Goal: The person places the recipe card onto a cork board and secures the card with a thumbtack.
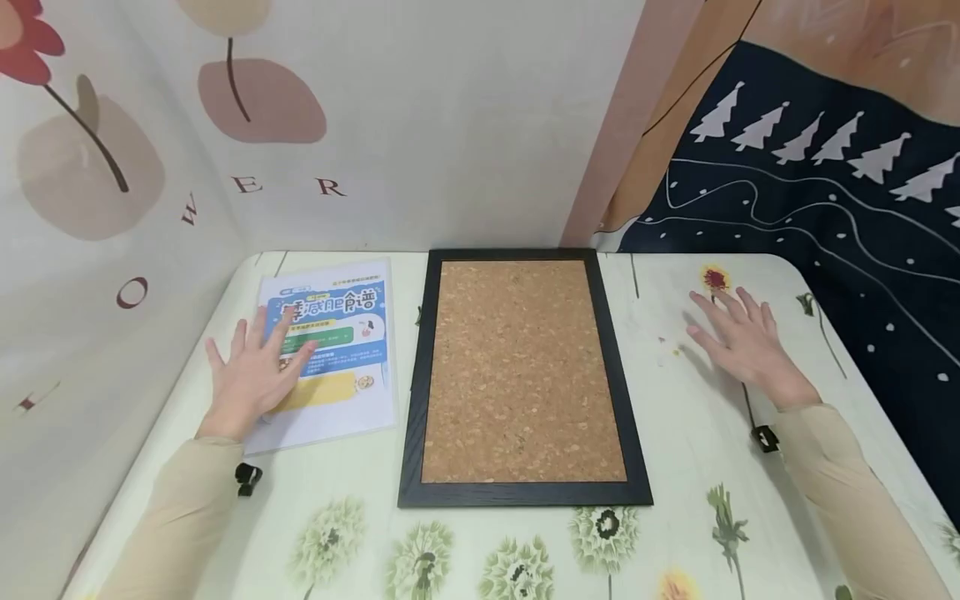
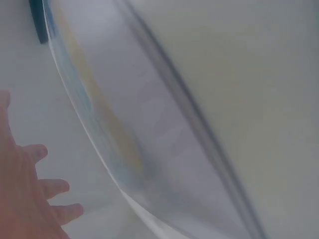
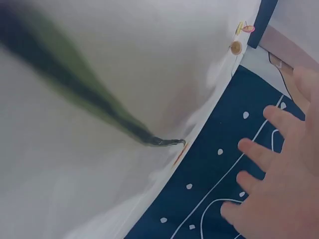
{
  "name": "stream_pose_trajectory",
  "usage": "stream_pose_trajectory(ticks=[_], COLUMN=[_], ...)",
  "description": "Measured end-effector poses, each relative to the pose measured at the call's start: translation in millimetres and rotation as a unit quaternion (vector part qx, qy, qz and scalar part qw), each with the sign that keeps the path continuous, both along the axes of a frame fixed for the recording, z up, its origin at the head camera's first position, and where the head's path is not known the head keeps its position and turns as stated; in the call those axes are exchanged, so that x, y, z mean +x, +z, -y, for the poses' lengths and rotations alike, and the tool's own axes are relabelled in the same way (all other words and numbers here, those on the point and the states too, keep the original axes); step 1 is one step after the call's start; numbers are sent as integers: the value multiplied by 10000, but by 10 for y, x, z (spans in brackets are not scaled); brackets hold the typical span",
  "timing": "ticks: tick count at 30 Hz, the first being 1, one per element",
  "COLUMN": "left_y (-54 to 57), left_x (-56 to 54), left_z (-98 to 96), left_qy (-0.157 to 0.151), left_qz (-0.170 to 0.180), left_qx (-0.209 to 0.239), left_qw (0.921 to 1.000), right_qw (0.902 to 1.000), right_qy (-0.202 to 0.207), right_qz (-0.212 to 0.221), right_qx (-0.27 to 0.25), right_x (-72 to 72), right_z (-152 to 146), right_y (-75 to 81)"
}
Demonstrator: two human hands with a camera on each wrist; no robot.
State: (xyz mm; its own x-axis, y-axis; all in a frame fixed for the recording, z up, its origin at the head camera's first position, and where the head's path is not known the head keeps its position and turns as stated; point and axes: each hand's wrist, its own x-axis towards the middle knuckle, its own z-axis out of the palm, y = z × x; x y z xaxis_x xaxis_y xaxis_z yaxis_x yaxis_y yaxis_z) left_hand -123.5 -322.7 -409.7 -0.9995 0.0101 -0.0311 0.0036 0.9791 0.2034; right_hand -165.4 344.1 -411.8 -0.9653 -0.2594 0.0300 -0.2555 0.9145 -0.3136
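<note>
My left hand is spread with its fingers apart over a printed sheet in a clear sleeve, which has blue, green and yellow blocks and Chinese characters. Whether the palm touches the sheet, I cannot tell. To the right of the sheet, a cork board in a black wooden frame lies flat in the middle of the table. My right hand, fingers also spread, is at the right side of the table, apart from the board and holding nothing.
A cloth with green and yellow flower prints covers the table. Pale fabric hangs behind it, and dark fabric with white trees is at the right. Small black devices sit by both wrists.
</note>
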Motion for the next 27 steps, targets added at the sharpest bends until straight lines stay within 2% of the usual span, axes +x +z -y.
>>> stream_pose_trajectory(ticks=[7, 12, 16, 21, 27], left_y=[-26, -51, -70, -74, -57], left_x=[61, 98, 120, 141, 133], left_z=[191, 310, 388, 442, 480], left_qy=[244, 439, 594, 683, 737], left_qz=[173, 357, 460, 538, 423], left_qx=[115, 165, 216, 415, 628], left_qw=[9995, 9983, 9969, 9953, 9944], right_qw=[9973, 9911, 9875, 9832, 9781], right_qy=[596, 957, 825, 335, 17], right_qz=[322, 493, 743, 1233, 1492], right_qx=[-267, -789, -1116, -1303, -1451], right_x=[-24, -38, -45, -52, -92], right_z=[31, 34, 41, 35, -13], right_y=[4, -34, -42, -44, -84])
